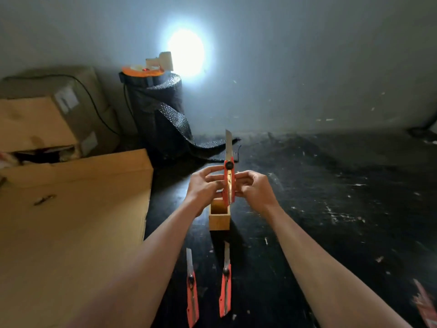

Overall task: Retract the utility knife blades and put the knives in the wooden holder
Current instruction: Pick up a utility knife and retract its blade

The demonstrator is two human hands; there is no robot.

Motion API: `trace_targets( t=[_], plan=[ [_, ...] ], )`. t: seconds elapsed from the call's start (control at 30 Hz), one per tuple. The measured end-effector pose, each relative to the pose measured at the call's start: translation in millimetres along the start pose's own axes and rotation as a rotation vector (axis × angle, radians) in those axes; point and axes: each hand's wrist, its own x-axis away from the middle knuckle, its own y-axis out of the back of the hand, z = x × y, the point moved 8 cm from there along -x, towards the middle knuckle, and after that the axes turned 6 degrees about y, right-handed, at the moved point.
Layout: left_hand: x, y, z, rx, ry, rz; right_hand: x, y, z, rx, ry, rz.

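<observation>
progress: early. wooden holder (219,218) looks empty from this angle; no knife seen in it. three knives in view, all with blades out. none retracted yet, as far as visible.

held utility knife (229,183): upright, red body, blade (228,144) extended and pointing up and away from the person. black slider knob (229,165) sits near the top of the handle, just above the fingertips of both hands.

left hand (203,188): closed on the left side of the knife handle, fingers curled round it, thumb toward the front face. right hand (254,187): pinching the right edge of the same handle, fingers bent. both hands meet on the knife, the handle between them.

holder: directly below the hands, a little nearer the person, its open top under the butt of the held knife; the butt appears just above or at the rim, cannot tell if touching.

two more knives lie flat on the dark table (331,209), well below the hands, between the forearms: left spare knife (192,297) and right spare knife (225,287), roughly parallel, blades toward the holder.

left to do, by my reading: slide the knob back on the held knife, drop it in the holder, then repeat for the two spares.
</observation>
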Motion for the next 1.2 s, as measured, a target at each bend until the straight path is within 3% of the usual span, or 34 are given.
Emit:
trace_targets(
  t=[0.2,0.43,1.2],
  plan=[
    [6,20,-60,0.006,-0.152,-0.039,-40,-9,67,0.125,0.229,-0.035],
    [2,28,-89,0.023,-0.200,-0.040,-64,-12,108,0.303,0.385,-0.067],
    [-7,32,-95,0.131,-0.106,-0.061,-51,-14,97,0.351,0.364,0.018]
  ],
)
